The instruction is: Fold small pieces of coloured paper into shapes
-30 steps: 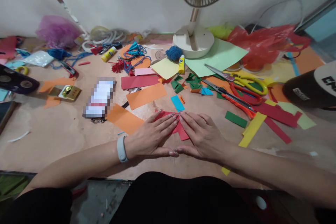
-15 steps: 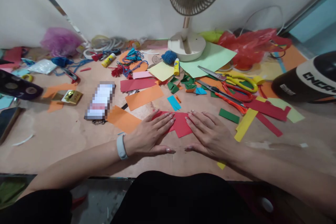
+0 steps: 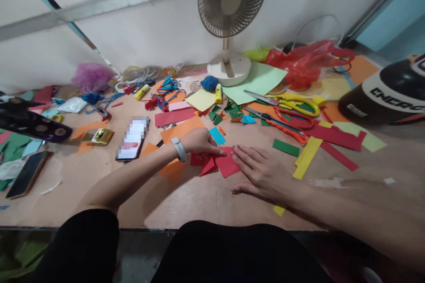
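A folded red paper piece [image 3: 223, 163] lies on the tan table in front of me. My left hand [image 3: 201, 141], with a white wristband, is raised off the table, its fingers curled and its fingertips pressing the paper's upper edge. My right hand [image 3: 262, 171] lies flat with fingers stretched out, fingertips touching the red paper's right edge. An orange paper strip [image 3: 172, 169] shows under my left forearm.
Coloured paper scraps litter the table. Yellow scissors [image 3: 292, 102] and orange scissors [image 3: 282, 124] lie at the right, a phone [image 3: 133, 138] at the left, a fan [image 3: 229, 64] at the back, a glue stick [image 3: 218, 93] near it, a dark helmet [image 3: 388, 95] far right.
My left hand has lifted from lying flat on the red paper and now presses its top edge with curled fingers. The right hand stays flat. The camera has tilted up.
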